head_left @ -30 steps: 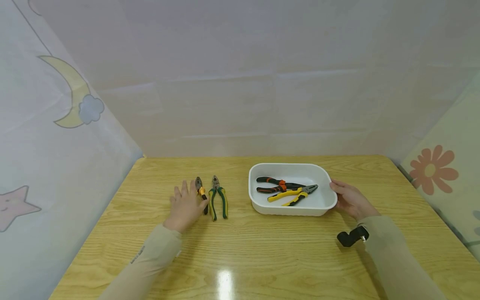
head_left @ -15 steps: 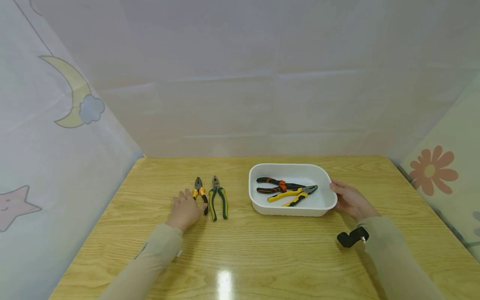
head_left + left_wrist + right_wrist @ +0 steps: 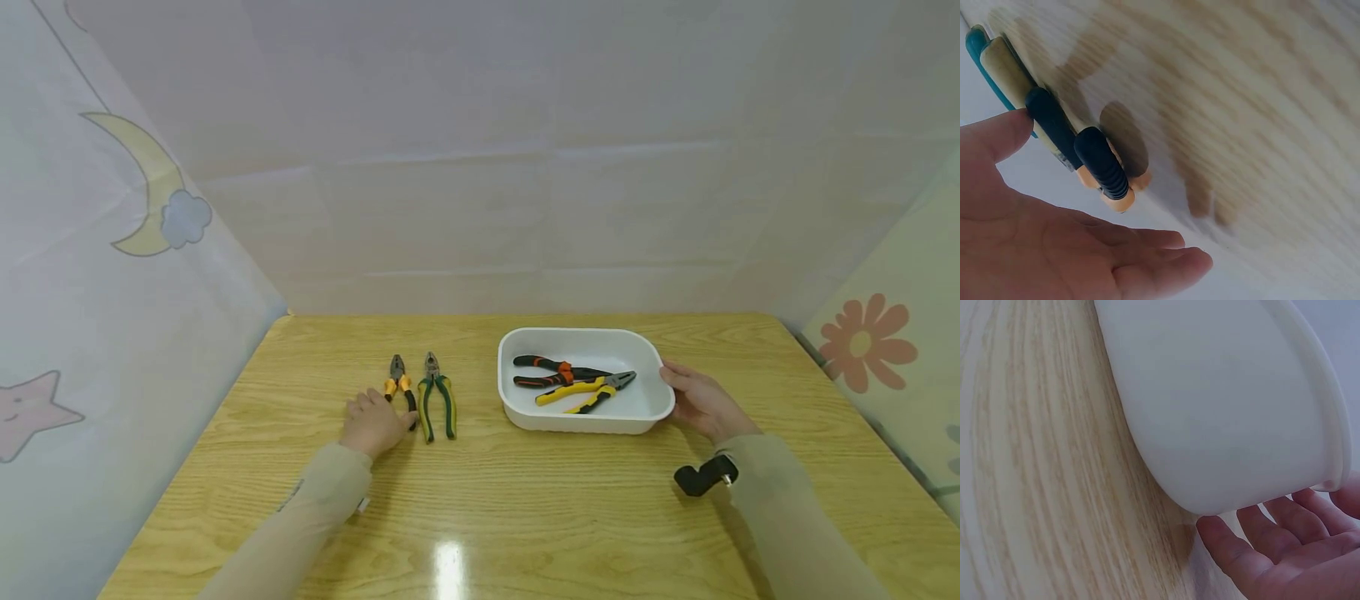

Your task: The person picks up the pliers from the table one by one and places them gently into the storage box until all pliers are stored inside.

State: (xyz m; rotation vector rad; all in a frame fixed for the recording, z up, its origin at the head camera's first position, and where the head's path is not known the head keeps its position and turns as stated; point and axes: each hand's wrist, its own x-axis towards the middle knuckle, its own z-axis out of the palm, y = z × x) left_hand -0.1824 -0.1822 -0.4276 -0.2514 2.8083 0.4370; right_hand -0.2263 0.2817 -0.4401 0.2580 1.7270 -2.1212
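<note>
Reaching over the near part of the tabletop (image 3: 570, 517) in a left sleeve (image 3: 322, 496) and a right sleeve (image 3: 780, 492), with a black bracket (image 3: 697, 477) jutting from the right cuff, presumably for carrying a camera.

Slightly farther off, laid palm-down with the left grip (image 3: 377, 423) over the handle end of the amber-and-black pliers (image 3: 406, 385). Apart, not clamped: with nearly straight fingers to one side of the handles and the thumb to the other, seemingly spread to straddle both. In the left wrist view, right up at a dark handle with the thumb tip; cannot tell contact from a slight gap. Resting flat, handles towards the person, so probably easy to take from this side. Just to the right, see the green-and-yellow pliers (image 3: 447, 398), turned the same way and not held.

Well to the right, clamped with the right grip (image 3: 703, 400) on the end of the white tray (image 3: 585, 423): with thumb at the rim and fingers curled against the outer wall, perhaps to steady it against sliding. Inside, find the yellow-and-black pliers (image 3: 604, 387) lying aslant, and close behind, the long-nosed red-and-black pliers (image 3: 564, 367), both with heads to the right, likely kept from straying by the raised walls.

Beyond, see a pale backdrop (image 3: 480, 208), probably hung to screen off the surroundings.
</note>
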